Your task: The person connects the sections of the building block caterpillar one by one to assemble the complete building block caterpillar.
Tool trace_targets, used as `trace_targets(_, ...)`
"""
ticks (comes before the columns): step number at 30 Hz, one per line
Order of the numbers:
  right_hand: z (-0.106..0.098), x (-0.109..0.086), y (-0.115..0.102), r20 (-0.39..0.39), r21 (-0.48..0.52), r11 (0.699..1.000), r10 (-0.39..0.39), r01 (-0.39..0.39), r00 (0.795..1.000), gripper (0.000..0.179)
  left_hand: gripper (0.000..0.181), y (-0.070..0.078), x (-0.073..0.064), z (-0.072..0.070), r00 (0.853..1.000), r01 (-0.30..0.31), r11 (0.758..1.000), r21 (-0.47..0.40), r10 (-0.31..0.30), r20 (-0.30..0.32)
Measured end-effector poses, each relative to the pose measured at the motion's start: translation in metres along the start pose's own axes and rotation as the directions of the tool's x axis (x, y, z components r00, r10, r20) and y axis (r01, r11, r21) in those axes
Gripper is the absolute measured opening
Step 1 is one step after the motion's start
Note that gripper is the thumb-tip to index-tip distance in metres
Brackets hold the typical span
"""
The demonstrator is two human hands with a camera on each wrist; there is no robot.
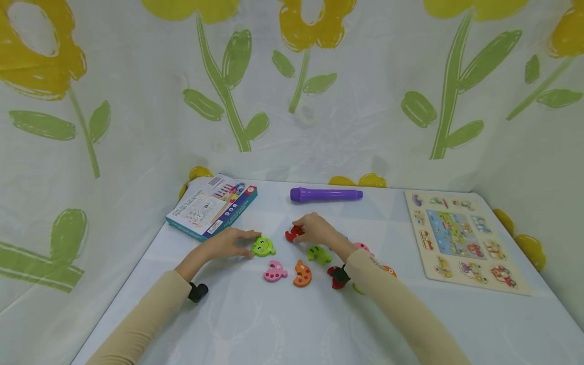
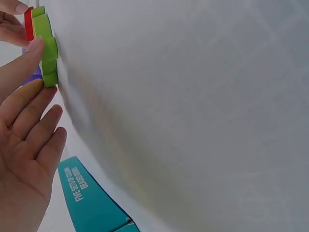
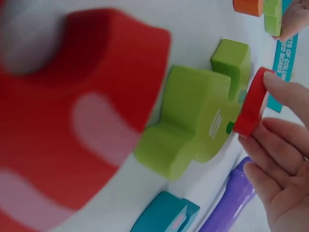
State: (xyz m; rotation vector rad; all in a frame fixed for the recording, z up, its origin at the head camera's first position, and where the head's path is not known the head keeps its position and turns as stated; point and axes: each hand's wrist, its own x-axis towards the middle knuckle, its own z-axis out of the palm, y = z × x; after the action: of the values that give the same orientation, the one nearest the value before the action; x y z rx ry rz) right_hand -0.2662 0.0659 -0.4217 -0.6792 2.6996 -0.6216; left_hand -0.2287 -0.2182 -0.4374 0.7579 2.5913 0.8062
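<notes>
On the white table, my left hand holds a light green wooden piece with a smiling face by its edge, thumb and fingers on either side. My right hand pinches a small curved red wooden piece just to the right of it; the right wrist view shows this red piece between thumb and fingertips. Nearer lie a pink dotted piece, an orange piece and a green piece bearing a white number. A red and black piece lies beside the right forearm.
Several more coloured pieces are partly hidden under the right sleeve. A flat box lies at the back left, a purple tube at the back middle. On the right rests a wooden picture puzzle board. Flowered cloth walls surround the table.
</notes>
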Motion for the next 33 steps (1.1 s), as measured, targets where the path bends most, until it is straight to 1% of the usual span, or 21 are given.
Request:
trace_targets(3,0.0,-0.004,0.002,0.027,0.027,1.0,-0.011,0.011,1.0,0.051,0.062,-0.001,0.001,0.001,1.0,-0.001,1.0,-0.006,0.001,-0.004)
trace_targets(10,0.001,-0.011,0.006,0.087,0.022,0.991,-0.13,0.129,0.988,0.047,0.061,0.0,0.002,0.002,1.0,0.013,1.0,-0.005,-0.013,-0.021)
trace_targets(16,0.003,-0.011,0.008,0.125,0.041,0.986,-0.166,0.162,0.978,0.049,0.061,0.002,0.003,0.003,0.999,0.031,1.0,0.002,-0.031,-0.018)
trace_targets(19,0.005,-0.01,0.008,0.13,0.048,0.98,-0.197,0.192,0.972,0.049,0.061,0.004,0.003,0.003,0.999,0.05,0.999,0.005,-0.05,-0.017)
trace_targets(22,0.006,-0.01,0.007,0.13,0.053,0.975,-0.223,0.217,0.966,0.049,0.061,0.005,0.004,0.003,0.998,0.052,0.999,0.005,-0.052,-0.019)
trace_targets(29,0.006,-0.014,0.0,0.145,0.069,0.966,-0.256,0.249,0.956,0.049,0.061,0.005,0.007,0.003,1.0,0.017,1.0,0.014,-0.017,-0.009)
trace_targets(33,0.006,-0.015,-0.003,0.147,0.069,0.964,-0.265,0.257,0.953,0.049,0.062,0.005,0.009,0.002,1.0,0.024,1.0,0.016,-0.024,-0.004)
